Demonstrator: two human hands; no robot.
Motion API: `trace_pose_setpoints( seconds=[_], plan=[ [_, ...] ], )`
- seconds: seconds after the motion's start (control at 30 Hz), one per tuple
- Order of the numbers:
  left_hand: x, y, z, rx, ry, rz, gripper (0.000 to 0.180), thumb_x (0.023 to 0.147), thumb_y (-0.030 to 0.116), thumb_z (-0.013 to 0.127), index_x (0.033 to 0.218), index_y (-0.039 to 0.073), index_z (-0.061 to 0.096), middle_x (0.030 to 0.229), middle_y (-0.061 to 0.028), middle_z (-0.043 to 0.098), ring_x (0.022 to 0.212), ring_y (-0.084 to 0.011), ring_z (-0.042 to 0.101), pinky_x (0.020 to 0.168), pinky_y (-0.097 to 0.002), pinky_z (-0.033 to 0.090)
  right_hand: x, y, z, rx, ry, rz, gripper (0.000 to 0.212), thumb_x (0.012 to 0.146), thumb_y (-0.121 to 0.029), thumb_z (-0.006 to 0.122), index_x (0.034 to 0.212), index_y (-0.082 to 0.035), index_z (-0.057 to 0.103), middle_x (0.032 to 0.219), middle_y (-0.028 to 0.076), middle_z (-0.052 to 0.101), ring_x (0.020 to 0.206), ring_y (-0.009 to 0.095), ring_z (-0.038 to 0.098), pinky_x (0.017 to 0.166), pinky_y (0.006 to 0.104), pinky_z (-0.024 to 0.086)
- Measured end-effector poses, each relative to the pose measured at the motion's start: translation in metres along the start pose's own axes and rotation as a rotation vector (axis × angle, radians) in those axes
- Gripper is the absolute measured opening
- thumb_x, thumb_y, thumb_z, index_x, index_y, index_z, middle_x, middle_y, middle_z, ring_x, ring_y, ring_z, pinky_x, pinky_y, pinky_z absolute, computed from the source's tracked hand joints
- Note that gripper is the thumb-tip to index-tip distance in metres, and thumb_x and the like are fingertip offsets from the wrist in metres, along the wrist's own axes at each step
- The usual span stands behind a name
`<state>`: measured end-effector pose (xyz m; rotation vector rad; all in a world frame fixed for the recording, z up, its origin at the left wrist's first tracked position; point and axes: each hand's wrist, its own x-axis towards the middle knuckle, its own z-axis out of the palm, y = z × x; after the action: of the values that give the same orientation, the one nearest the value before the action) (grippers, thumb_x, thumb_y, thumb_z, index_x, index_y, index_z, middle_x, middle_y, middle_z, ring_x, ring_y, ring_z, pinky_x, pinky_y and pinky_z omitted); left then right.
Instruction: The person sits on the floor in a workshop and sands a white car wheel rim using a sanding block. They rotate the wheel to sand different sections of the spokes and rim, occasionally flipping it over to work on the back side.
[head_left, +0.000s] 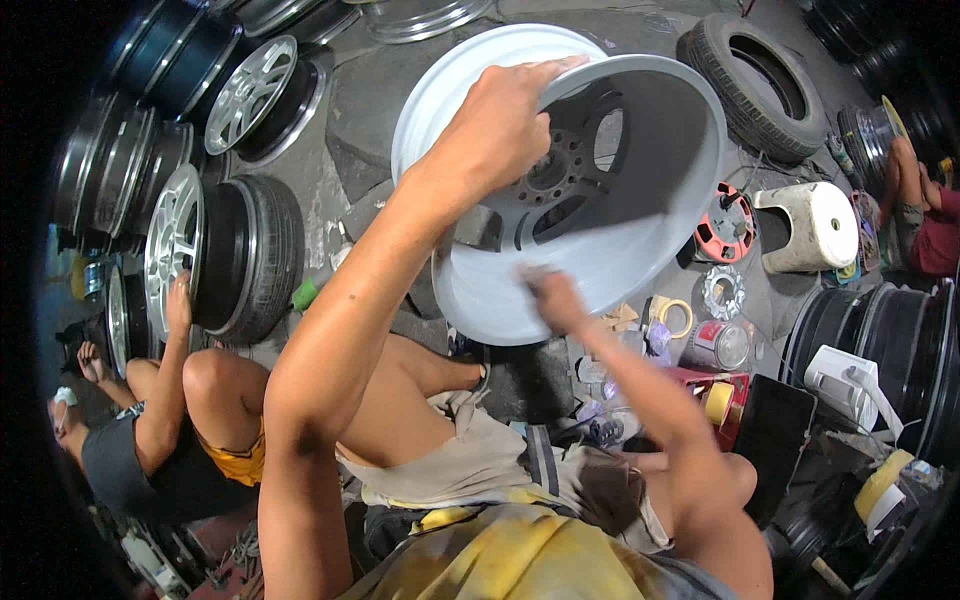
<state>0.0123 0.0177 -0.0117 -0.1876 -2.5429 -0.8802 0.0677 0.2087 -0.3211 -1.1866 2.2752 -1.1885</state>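
A light grey car wheel rim (655,215) stands tilted before me, its open barrel toward me and its spokes and hub deep inside. At the upper left of its edge, my left hand (505,125) grips the lip, one finger stretched along it. Down at the lower inner wall of the barrel is my right hand (553,300), smeared by motion. Whether its fingers hold anything is not visible. Touching the first rim's far left side is a second light grey rim (425,105), partly hidden behind it and my left arm.
Right of the rim are a tire (715,75), an orange-red reel (725,225), a white stool (835,225), tape rolls, a clear jar (720,345) and a black panel (770,440). Stacked rims and a tire (270,260) line the left. Co-workers sit at left and far right.
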Motion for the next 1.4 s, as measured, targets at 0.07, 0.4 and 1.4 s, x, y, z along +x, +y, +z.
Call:
trace_pose_setpoints(
  seconds=[0.07,0.4,1.4],
  plan=[
    [-0.004,-0.003,0.0,0.013,0.019,-0.004,0.061,0.078,-0.009,0.056,0.136,0.007,0.06,0.113,-0.0264,0.069,0.096,-0.0371,0.071,0.092,-0.0401,0.054,0.011,0.077,-0.059,-0.576,-0.111,-0.088,0.03,0.078,-0.001,0.059,0.105,-0.006,0.069,0.115,0.015,0.068,0.112,0.035,0.06,0.097,0.0448,0.05],
    [0.003,0.007,0.006,0.039,-0.015,-0.053,0.062,0.075,-0.01,0.054,0.135,0.004,0.059,0.116,-0.0267,0.067,0.107,-0.0424,0.065,0.098,-0.0421,0.051,0.043,0.082,-0.026,-0.857,-0.317,-0.105,0.027,0.094,-0.016,0.047,0.109,-0.014,0.07,0.111,0.009,0.07,0.11,0.021,0.064,0.104,0.0462,0.039],
    [0.005,0.015,0.0,0.024,-0.046,-0.092,0.052,0.077,-0.007,0.056,0.128,0.004,0.064,0.107,-0.0278,0.069,0.1,-0.0438,0.066,0.094,-0.0461,0.052,0.063,0.009,0.026,-0.163,0.116,0.271,0.012,0.087,-0.008,0.062,0.093,0.0,0.068,0.105,0.027,0.061,0.094,0.045,0.061,0.083,0.0527,0.051]
  ],
)
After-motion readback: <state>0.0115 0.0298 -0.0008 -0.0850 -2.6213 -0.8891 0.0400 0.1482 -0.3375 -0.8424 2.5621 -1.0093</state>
